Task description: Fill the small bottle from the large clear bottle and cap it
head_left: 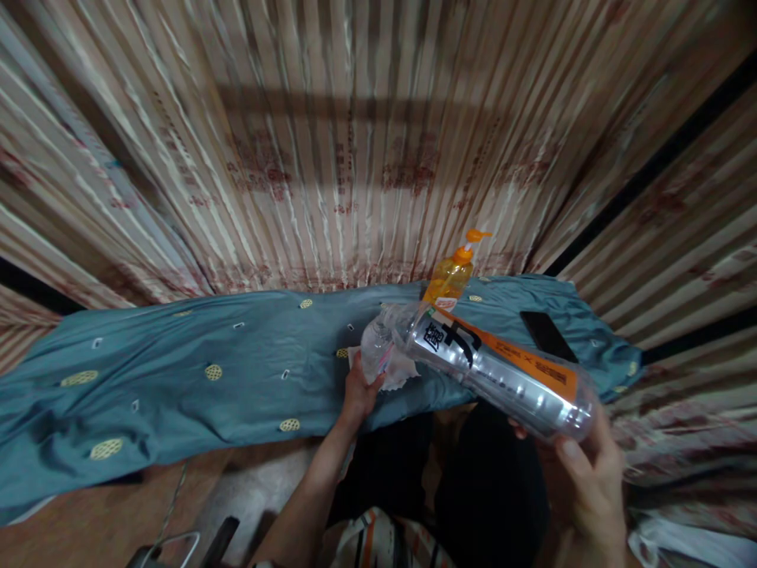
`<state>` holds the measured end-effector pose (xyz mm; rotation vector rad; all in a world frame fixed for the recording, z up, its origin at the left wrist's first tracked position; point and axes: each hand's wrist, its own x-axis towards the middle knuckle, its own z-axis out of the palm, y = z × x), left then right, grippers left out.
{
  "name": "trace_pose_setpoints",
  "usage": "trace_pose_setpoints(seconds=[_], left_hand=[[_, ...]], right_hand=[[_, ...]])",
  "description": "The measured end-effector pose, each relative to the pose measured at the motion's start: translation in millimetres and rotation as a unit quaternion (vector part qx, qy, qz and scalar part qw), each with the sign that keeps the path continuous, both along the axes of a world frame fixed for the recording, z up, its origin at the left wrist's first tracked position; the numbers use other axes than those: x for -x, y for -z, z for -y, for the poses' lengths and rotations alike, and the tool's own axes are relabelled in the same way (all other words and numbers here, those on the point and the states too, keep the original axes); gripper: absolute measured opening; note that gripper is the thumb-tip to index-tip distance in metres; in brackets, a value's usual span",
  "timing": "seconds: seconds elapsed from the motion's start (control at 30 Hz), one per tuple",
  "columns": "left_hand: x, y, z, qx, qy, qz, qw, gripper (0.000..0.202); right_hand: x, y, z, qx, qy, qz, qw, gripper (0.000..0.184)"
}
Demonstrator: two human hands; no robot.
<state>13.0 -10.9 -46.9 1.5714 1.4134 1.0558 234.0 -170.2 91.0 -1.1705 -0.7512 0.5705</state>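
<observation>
My right hand (583, 473) grips the bottom end of a large clear plastic bottle (502, 371) with an orange and black label, tilted so its neck points left and away. My left hand (358, 390) is closed around a small clear plastic bottle (377, 347) standing on the blue cloth, just below the big bottle's mouth. A white crumpled tissue (399, 372) lies under and beside the small bottle. Whether liquid is flowing between the bottles cannot be made out.
A blue embroidered cloth (177, 379) covers the table. An orange pump bottle (453, 276) stands at the back by the striped curtain (355, 142). A black phone (547, 335) lies on the cloth at right. My dark-trousered legs are below the table edge.
</observation>
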Motion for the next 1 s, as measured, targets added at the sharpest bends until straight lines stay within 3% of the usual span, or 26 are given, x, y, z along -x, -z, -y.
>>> trace_pose_setpoints(seconds=[0.27,1.0], left_hand=[[0.5,5.7,-1.1,-0.012,0.002,-0.004,1.0,0.061],[0.7,4.9,-1.5,-0.007,0.007,-0.011,1.0,0.061]], right_hand=[[3.3,-2.5,-1.3,-0.014,0.019,-0.013,1.0,0.07],[4.8,0.0,-0.2,-0.016,0.036,0.003,0.999,0.072]])
